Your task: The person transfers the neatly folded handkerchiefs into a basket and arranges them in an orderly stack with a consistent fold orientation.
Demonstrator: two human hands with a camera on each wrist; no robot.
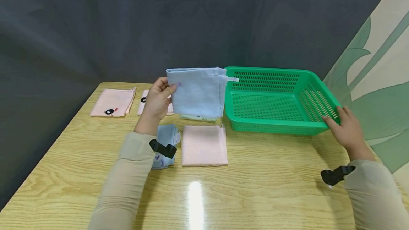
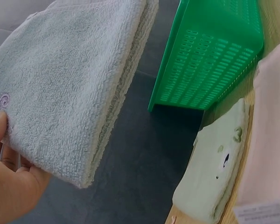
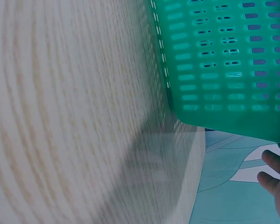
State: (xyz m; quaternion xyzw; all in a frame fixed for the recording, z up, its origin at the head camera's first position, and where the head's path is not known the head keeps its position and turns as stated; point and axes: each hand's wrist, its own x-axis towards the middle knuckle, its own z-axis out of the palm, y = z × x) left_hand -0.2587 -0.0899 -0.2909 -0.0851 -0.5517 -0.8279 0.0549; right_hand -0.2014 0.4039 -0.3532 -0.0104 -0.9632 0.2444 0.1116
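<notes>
My left hand [image 1: 157,99] pinches a folded light blue towel [image 1: 196,93] by its left edge, thumb in front. The towel is held up above the table, its white loop tag pointing right near a green plastic basket [image 1: 265,125]. In the left wrist view, the terry towel [image 2: 60,79] shows a small purple embroidered swirl beside the thumb of the left hand [image 2: 11,182]. At the basket's front right corner, my right hand [image 1: 346,129] grips the rim. Only some fingers of the right hand [image 3: 277,182] show in the right wrist view, by the basket [image 3: 224,116].
A pink towel [image 1: 204,146] lies folded on the wooden table [image 1: 255,187], with a blue towel [image 1: 166,136] partly behind the left arm. Two pink towels [image 1: 112,103] lie further back left. A pale green towel [image 2: 210,163] sits beside the basket. A dark curtain [image 1: 179,20] hangs behind.
</notes>
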